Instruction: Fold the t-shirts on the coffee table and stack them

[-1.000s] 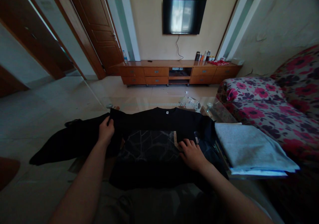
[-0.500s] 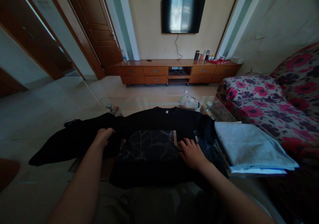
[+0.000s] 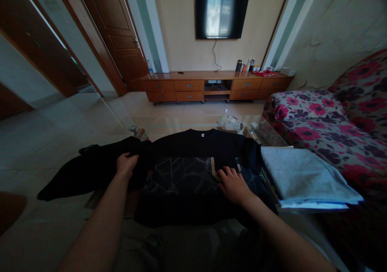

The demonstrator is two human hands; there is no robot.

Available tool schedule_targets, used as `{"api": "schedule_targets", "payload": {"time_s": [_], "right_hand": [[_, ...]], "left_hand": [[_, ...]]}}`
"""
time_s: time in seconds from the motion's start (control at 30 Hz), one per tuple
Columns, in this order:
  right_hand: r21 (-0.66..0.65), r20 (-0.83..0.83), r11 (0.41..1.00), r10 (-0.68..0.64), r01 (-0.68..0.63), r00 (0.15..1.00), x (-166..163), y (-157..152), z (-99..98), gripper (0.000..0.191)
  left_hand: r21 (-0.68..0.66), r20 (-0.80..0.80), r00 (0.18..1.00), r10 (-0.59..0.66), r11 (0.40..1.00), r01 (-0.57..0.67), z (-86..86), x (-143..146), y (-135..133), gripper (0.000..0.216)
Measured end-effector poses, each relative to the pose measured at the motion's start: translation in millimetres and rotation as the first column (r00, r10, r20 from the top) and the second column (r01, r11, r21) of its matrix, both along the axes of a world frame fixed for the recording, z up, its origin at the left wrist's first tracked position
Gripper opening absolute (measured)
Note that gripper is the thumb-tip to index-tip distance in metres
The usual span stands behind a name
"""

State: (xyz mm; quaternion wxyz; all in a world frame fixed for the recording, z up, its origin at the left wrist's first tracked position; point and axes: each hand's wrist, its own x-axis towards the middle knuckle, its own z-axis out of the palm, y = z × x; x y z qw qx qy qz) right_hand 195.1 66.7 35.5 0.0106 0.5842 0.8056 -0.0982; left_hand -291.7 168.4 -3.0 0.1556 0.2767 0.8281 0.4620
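Observation:
A black T-shirt (image 3: 193, 144) lies spread on the glass table, its neckline and small white label at the far side. A dark grey panel with pale crackle lines (image 3: 181, 175) covers its middle. My right hand (image 3: 234, 185) rests flat on the shirt, fingers slightly apart, at the light strip along the panel's right end. On the left, my left hand (image 3: 126, 165) is closed on black cloth (image 3: 90, 167) beside the shirt's left edge; its fingertips are partly hidden. Where that cloth and the shirt meet cannot be made out.
A folded stack with a grey cloth (image 3: 305, 175) on top lies at the table's right end. The glass table (image 3: 169, 122) reaches beyond the shirt. A floral sofa (image 3: 326, 126) stands at right, and a wooden TV cabinet (image 3: 189, 86) with bottles is at the wall.
Both hands stay nearly where they were on the cloth. The view has shifted very slightly; the garments look the same.

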Motion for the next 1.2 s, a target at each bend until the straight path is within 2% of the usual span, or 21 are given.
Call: {"api": "schedule_targets", "payload": {"time_s": [0.07,0.1,0.17,0.23,0.3,0.33,0.4,0.43,0.5,0.57,0.67,0.73,0.87,0.9,0.97,1.0,1.03,1.1,1.2], "right_hand": [[-0.001,0.006,1.0,-0.002,0.002,1.0,-1,0,0.9,0.045],[-0.001,0.007,1.0,-0.003,0.003,1.0,-1,0,1.3,0.045],[0.0,0.007,1.0,-0.004,0.004,1.0,-2,-1,2.0,0.045],[0.001,0.01,1.0,-0.005,0.005,1.0,-2,-1,2.4,0.044],[-0.001,0.015,1.0,-0.006,0.006,1.0,-3,-1,2.2,0.044],[-0.001,0.018,1.0,-0.007,0.007,1.0,-3,-1,1.8,0.043],[0.003,0.019,1.0,-0.004,0.004,1.0,-4,-1,0.6,0.043],[0.008,0.021,1.0,-0.002,0.002,1.0,-4,-1,-0.2,0.043],[0.019,0.024,1.0,0.002,-0.002,1.0,-3,-2,-1.7,0.044],[0.027,0.025,1.0,0.004,-0.004,1.0,-3,-2,-2.5,0.045],[0.026,0.017,1.0,0.003,-0.003,1.0,-2,-3,-2.4,0.045],[0.019,0.014,1.0,0.0,-0.001,1.0,-2,-4,-1.8,0.046],[0.015,0.018,1.0,-0.001,0.001,1.0,-1,-4,-0.8,0.047],[0.018,0.017,1.0,0.001,-0.001,1.0,-1,-4,-0.7,0.047],[0.025,0.015,1.0,0.004,-0.004,1.0,-1,-4,-0.8,0.046],[0.027,0.013,1.0,0.005,-0.006,1.0,-1,-4,-1.1,0.045],[0.028,0.011,1.0,0.007,-0.007,1.0,-1,-4,-1.5,0.045],[0.033,0.008,0.999,0.007,-0.007,1.0,-1,-3,-2.6,0.044],[0.034,0.009,0.999,-0.002,0.001,1.0,-2,-3,-4.6,0.044]], "left_hand": [[-0.054,-0.19,0.981,-0.041,0.998,0.032,10.6,9,-1,0.044],[-0.075,-0.318,0.944,-0.088,0.995,0.067,18.2,16,-2,0.041],[-0.084,-0.559,0.807,-0.193,0.981,0.177,34.7,40,-6,0.037],[-0.155,-0.696,0.641,-0.324,0.939,0.306,47.0,74,-14,0.039],[-0.332,-0.707,0.496,-0.504,0.856,0.396,49.1,113,-23,0.04],[-0.432,-0.68,0.417,-0.603,0.789,0.437,46.1,131,-27,0.04],[-0.573,-0.611,0.279,-0.741,0.657,0.489,34.2,163,-35,0.041],[-0.612,-0.587,0.235,-0.775,0.615,0.497,27.0,175,-39,0.044],[-0.657,-0.553,0.179,-0.814,0.558,0.506,14.4,190,-43,0.047],[-0.656,-0.558,0.151,-0.816,0.545,0.522,6.8,195,-46,0.046],[-0.599,-0.6,0.149,-0.786,0.565,0.568,2.1,191,-47,0.044],[-0.572,-0.59,0.176,-0.788,0.562,0.598,0.2,183,-46,0.05],[-0.621,-0.437,0.238,-0.868,0.482,0.618,1.6,150,-40,0.073],[-0.633,-0.411,0.266,-0.872,0.483,0.605,3.9,138,-38,0.082],[-0.634,-0.411,0.381,-0.828,0.56,0.533,9.6,112,-37,0.101],[-0.645,-0.408,0.445,-0.797,0.597,0.477,12.1,99,-37,0.103],[-0.658,-0.4,0.499,-0.768,0.62,0.427,13.9,88,-38,0.1],[-0.676,-0.365,0.564,-0.74,0.628,0.387,14.2,71,-40,0.082],[-0.596,-0.284,0.641,-0.713,0.655,0.464,8.9,56,-41,0.041]]}}
